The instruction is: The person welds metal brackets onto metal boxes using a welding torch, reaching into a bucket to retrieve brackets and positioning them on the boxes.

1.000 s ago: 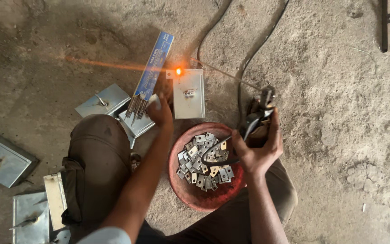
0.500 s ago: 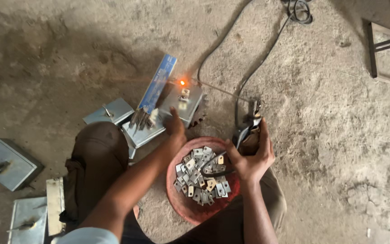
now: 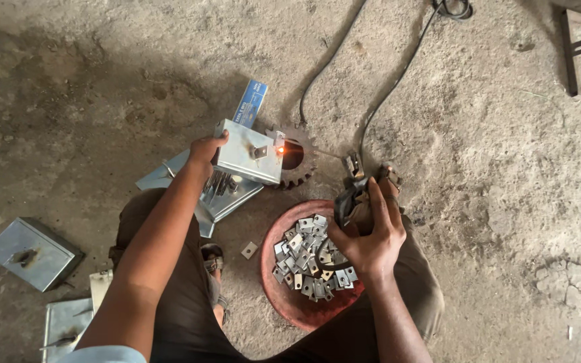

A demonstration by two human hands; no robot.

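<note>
Your left hand point(image 3: 204, 150) grips the left edge of a grey sheet-metal box point(image 3: 250, 152), fingers curled over its rim and the thumb tucked behind it, holding the box tilted just above the floor. A small bracket point(image 3: 259, 152) sits on the box's upper face, and an orange glowing spot point(image 3: 281, 150) burns at the box's right edge, where a thin welding rod point(image 3: 321, 154) meets it. Behind that spot lies a rusty toothed gear wheel point(image 3: 297, 159), flat on the ground.

Your right hand point(image 3: 366, 235) is closed around the dark electrode holder point(image 3: 351, 202), fingers wrapped tight on the handle; its clamp end points toward the box. The hand hangs over the right rim of a round red bowl point(image 3: 284, 299), which rests on the floor between your knees. The bowl holds a heap of small flat metal plates point(image 3: 307, 259), each with a hole; one loose plate point(image 3: 249, 250) lies on the ground just left of the bowl.

A long blue carton point(image 3: 251, 104) lies beyond the box, angled upward. Under the held box rests another open metal box point(image 3: 220, 195) with rods in it. More grey boxes point(image 3: 31, 254) lie at the far left. Two black cables point(image 3: 384, 107) run away across the concrete floor point(image 3: 492, 168).
</note>
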